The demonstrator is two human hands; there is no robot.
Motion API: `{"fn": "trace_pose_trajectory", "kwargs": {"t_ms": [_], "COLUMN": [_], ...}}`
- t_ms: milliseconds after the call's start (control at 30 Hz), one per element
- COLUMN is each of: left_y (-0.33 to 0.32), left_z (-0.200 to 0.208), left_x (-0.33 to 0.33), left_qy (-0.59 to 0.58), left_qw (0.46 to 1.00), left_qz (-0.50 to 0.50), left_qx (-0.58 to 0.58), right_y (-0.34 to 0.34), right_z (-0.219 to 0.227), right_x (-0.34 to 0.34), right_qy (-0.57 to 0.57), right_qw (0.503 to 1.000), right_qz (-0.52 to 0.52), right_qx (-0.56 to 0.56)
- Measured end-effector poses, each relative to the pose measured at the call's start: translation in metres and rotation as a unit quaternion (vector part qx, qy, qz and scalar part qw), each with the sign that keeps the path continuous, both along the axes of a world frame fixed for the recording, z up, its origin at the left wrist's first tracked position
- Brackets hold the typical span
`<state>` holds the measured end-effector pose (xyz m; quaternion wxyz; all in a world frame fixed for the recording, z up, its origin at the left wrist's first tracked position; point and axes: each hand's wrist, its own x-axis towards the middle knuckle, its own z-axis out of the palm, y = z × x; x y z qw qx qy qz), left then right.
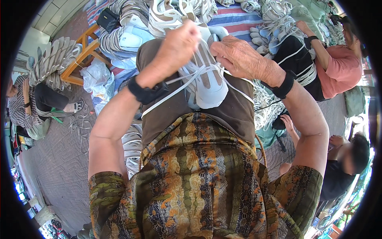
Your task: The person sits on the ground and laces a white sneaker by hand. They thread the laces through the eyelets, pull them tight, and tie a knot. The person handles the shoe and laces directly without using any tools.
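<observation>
A white and beige sneaker (211, 92) rests on my lap, its toe pointing toward me. White shoelaces (169, 95) cross over its tongue, with loose ends trailing to both sides across my brown trousers. My left hand (180, 44), slightly blurred, is closed in a pinch on a shoelace above the left side of the shoe. On the other side, my right hand (242, 58) has its fingers pinched at the eyelet edge, where a lace runs; its fingertips are partly hidden. Black bands circle both my wrists.
More sneakers (169, 18) and stacked shoe uppers (129, 38) lie ahead on a striped sheet (234, 18). A wooden frame (81, 55) and plastic bag (97, 77) stand left. White lace bundles (266, 113) hang right. Co-workers sit left and right, one in a pink top (340, 71).
</observation>
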<state>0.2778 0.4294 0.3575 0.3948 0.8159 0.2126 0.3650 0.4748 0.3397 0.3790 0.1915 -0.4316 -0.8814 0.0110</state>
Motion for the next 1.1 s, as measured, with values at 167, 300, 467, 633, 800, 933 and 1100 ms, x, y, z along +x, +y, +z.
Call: {"fn": "trace_pose_trajectory", "kwargs": {"t_ms": [167,300,467,633,800,933,1100], "left_y": [-0.005,0.016,0.017,0.032,0.048,0.047,0.035], "left_z": [0.073,0.141,0.163,0.115,0.119,0.127,0.131], "left_x": [-0.035,-0.053,-0.006,0.01,-0.005,-0.018,0.009], "left_qy": [-0.155,-0.238,-0.153,-0.068,-0.071,-0.098,-0.177], "left_qw": [0.976,0.963,0.978,0.971,0.975,0.98,0.969], "left_qz": [-0.025,-0.102,-0.12,-0.132,-0.129,-0.099,-0.078], "left_qx": [-0.15,-0.071,-0.08,-0.186,-0.169,-0.143,-0.154], "right_y": [0.007,0.015,0.016,0.01,0.019,0.031,0.026], "right_z": [0.0,0.001,0.001,0.011,0.023,0.041,0.04], "right_x": [-0.005,-0.015,-0.009,-0.006,-0.007,-0.015,-0.039], "right_qy": [0.121,0.213,0.36,0.382,0.45,0.447,0.37], "right_qw": [0.983,0.948,0.881,0.886,0.874,0.879,0.908], "right_qz": [-0.036,-0.031,-0.048,-0.106,-0.121,-0.115,-0.158], "right_qx": [-0.131,-0.233,-0.302,-0.24,-0.142,-0.114,-0.112]}}
